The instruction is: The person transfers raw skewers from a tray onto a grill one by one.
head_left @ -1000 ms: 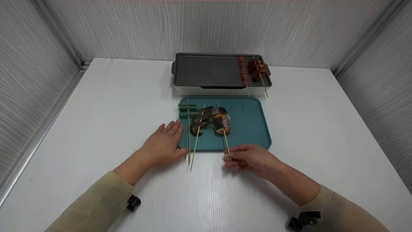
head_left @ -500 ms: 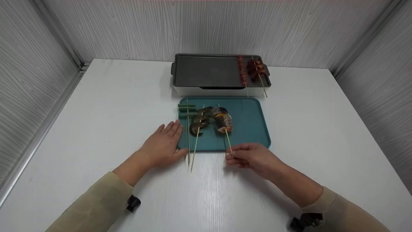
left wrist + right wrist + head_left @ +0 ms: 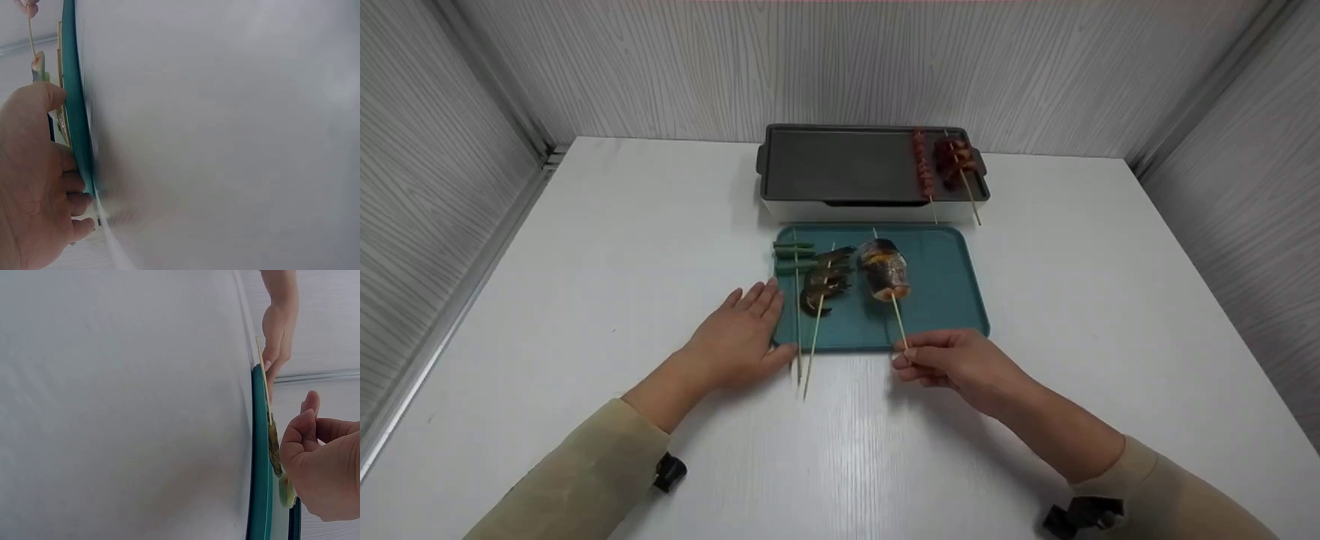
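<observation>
My right hand [image 3: 960, 367] pinches the lower stick of a fish skewer [image 3: 885, 274], thick silvery-dark chunks with an orange bit between them. The skewer is raised over the teal tray [image 3: 949, 292], its stick slanting down to my fingertips at the front rim. Flat along the tray's left edge, my left hand [image 3: 739, 337] rests with straight fingers touching the rim, its thumb by the stick ends. On the tray's left side lie a shrimp skewer [image 3: 825, 285] and a green vegetable skewer [image 3: 795, 259], their sticks poking past the front. In the right wrist view my right hand [image 3: 323, 467] partly covers the fish.
Behind the tray stands a dark griddle [image 3: 840, 165] on a white base. At its right end lie a thin skewer of red pieces [image 3: 922, 165] and a skewer of chunky reddish-brown pieces [image 3: 955, 157], sticks overhanging the front. Pale panels [image 3: 660, 67] enclose the white table [image 3: 622, 225].
My right hand has shifted slightly right, lifting the fish skewer up and away from the shrimp skewer. My left hand has stayed at the tray's edge.
</observation>
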The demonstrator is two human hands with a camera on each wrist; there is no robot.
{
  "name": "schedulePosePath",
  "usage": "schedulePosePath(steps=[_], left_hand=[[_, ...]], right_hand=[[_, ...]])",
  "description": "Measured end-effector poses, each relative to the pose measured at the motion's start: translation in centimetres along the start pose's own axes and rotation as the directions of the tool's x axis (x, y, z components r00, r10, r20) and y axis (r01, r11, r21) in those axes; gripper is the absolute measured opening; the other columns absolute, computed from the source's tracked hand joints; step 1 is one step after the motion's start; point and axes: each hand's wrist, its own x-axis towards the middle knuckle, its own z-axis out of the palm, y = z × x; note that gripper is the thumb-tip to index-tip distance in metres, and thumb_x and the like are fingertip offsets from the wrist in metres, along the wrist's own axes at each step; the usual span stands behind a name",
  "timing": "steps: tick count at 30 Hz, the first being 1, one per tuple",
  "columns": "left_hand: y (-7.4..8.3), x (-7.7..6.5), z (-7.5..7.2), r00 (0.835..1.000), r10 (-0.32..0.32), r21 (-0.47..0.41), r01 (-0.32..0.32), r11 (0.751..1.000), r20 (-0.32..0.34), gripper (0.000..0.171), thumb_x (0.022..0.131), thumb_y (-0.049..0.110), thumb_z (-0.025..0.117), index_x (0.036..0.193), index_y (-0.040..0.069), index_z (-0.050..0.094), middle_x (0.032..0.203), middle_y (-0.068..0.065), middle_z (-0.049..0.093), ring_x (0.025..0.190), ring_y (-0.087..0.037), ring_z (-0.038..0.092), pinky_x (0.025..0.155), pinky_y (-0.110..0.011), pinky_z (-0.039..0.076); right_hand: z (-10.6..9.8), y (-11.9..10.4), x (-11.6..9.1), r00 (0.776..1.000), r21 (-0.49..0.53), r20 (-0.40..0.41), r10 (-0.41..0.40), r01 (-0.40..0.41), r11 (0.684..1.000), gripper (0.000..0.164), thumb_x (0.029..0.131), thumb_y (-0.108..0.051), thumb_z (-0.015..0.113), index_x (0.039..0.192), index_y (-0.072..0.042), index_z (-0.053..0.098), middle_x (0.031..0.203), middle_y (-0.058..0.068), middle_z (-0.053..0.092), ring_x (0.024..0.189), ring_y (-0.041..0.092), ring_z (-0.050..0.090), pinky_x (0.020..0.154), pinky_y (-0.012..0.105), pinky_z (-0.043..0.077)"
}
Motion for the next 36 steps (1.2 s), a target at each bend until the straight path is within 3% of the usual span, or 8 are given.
schedulePosePath(steps=[20, 27, 36], left_hand=[[0.0, 0.1, -0.2, 1.000, 0.011, 0.009, -0.011, 1.000, -0.005, 0.089, 0.109, 0.056, 0.042, 0.164, -0.010, 0.022, 0.173, -0.027, 0.015, 0.160, -0.044, 0.017, 0.128, -0.059, 0.017], [0.1, 0.0, -0.3, 1.000, 0.010, 0.001, -0.010, 1.000, -0.005, 0.087, 0.109, 0.054, 0.043, 0.164, -0.010, 0.023, 0.173, -0.028, 0.016, 0.160, -0.044, 0.018, 0.128, -0.059, 0.017], [0.0, 0.0, -0.2, 1.000, 0.010, -0.011, -0.010, 1.000, -0.004, 0.087, 0.109, 0.055, 0.043, 0.164, -0.010, 0.023, 0.172, -0.028, 0.016, 0.160, -0.044, 0.018, 0.128, -0.058, 0.017]], right_hand=[[-0.6, -3.4, -1.8, 0.995, -0.064, 0.009, -0.104, 0.105, 0.992, 0.039, 0.108, -0.014, 0.063, 0.139, 0.009, 0.064, 0.114, 0.015, 0.078, 0.099, 0.018, 0.076, 0.094, 0.032, 0.057], [-1.3, -4.7, -1.0, 0.990, -0.059, -0.029, -0.135, 0.133, 0.989, 0.036, 0.108, -0.012, 0.063, 0.137, 0.008, 0.066, 0.111, 0.011, 0.079, 0.099, 0.017, 0.077, 0.098, 0.034, 0.058], [-2.4, -6.7, 1.3, 0.984, -0.083, -0.076, -0.162, 0.156, 0.984, 0.034, 0.110, -0.015, 0.061, 0.137, 0.004, 0.068, 0.110, 0.009, 0.078, 0.101, 0.017, 0.076, 0.094, 0.032, 0.057]])
